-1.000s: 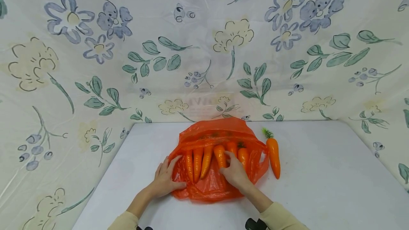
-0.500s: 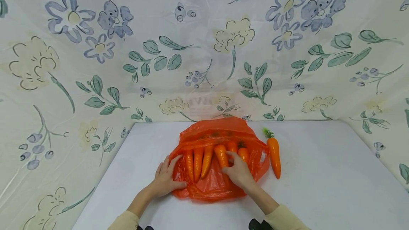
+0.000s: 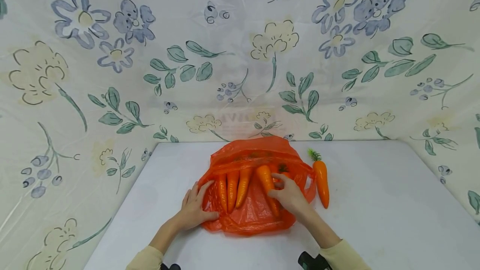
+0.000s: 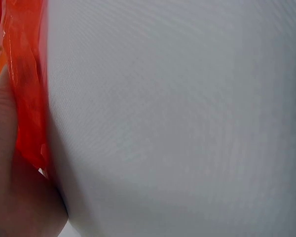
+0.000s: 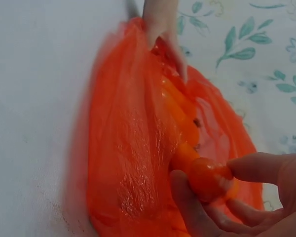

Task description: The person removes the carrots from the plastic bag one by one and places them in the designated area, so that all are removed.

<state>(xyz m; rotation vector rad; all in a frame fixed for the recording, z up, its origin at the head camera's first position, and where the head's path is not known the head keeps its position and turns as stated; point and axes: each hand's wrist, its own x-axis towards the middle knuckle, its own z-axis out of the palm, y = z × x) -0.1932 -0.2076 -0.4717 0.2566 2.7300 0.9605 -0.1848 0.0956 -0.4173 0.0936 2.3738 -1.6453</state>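
Observation:
In the head view an orange-red plastic bag (image 3: pixel 247 224) lies on the table with its mouth toward me. Several glossy carrots (image 3: pixel 232 191) show inside it, their tops covered by the film. My right hand (image 3: pixel 292 197) pinches one carrot (image 3: pixel 267 180) by its side, and that carrot slants toward the bag's mouth. In the right wrist view, thumb and fingers close around the held carrot's orange body (image 5: pixel 209 180). My left hand (image 3: pixel 195 207) rests spread on the bag's left edge, with thumb and index finger over the film.
One carrot with a green leafy top (image 3: pixel 321 182) lies on the white table (image 3: pixel 375 203) just right of the bag. Floral sheeting (image 3: pixel 240 53) rises behind and at both sides of the table.
The right hand has moved right and slightly nearer, and the carrot it holds has come along, swinging toward the bag's mouth. The left hand has stayed in place.

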